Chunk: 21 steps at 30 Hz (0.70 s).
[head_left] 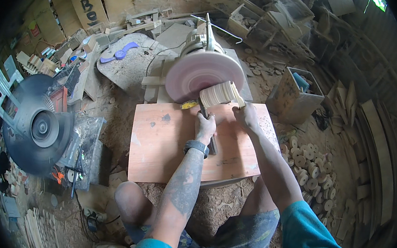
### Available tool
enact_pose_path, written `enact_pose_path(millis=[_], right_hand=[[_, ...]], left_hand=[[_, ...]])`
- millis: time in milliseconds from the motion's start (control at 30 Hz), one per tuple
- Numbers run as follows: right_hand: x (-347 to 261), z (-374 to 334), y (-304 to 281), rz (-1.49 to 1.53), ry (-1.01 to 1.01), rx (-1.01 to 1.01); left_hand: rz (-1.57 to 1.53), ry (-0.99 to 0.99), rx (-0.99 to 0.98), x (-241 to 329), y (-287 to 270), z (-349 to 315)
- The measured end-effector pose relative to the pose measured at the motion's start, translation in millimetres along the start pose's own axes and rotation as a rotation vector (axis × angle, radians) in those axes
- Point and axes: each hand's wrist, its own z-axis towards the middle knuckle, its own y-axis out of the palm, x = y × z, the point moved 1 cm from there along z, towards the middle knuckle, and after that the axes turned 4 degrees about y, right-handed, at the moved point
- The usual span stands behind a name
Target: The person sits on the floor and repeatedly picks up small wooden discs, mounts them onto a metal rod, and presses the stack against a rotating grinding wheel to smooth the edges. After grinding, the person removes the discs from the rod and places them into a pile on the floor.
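Note:
A stack of thin pale wooden discs (219, 94) is held sideways against the lower face of a large round sanding disc (198, 74), which looks blurred as if spinning. At the stack's left end, my left hand (206, 127) is closed round a dark bar (212, 144) that runs back toward me over the wooden board (157, 147). My right hand (246, 117) grips a pale piece at the stack's right end; its fingertips are partly hidden. A small yellow thing (189, 105) lies at the board's far edge, beside the sanding disc.
A large fan (41, 127) stands at the left. On a dusty board (124, 69) lies a purple fan blade (119, 52). Many loose wooden discs (312, 165) are heaped at the right, below a wooden box (296, 98). Scrap wood (274, 16) is piled at the back right.

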Motion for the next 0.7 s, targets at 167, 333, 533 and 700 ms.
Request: enact_pose_path(millis=[167,333,533,700], right_hand=[[0.8,2.3,2.4,-0.032,-0.085,-0.012],[-1.5,1.9,-5.1,0.013,-0.033,-0.075],[-6.7,1.4,-5.5,0.01,-0.01,-0.073],[-10.0,4.8,-3.6,0.005,0.033,-0.095]], left_hand=[[0.018,-0.028,-0.01,3.6,-4.0,0.1],[0.152,-0.015,-0.057,8.7,-6.3,0.8],[0.103,-0.005,-0.064,7.1,-6.8,-0.3],[0.109,-0.025,-0.092,3.8,-9.5,3.7]])
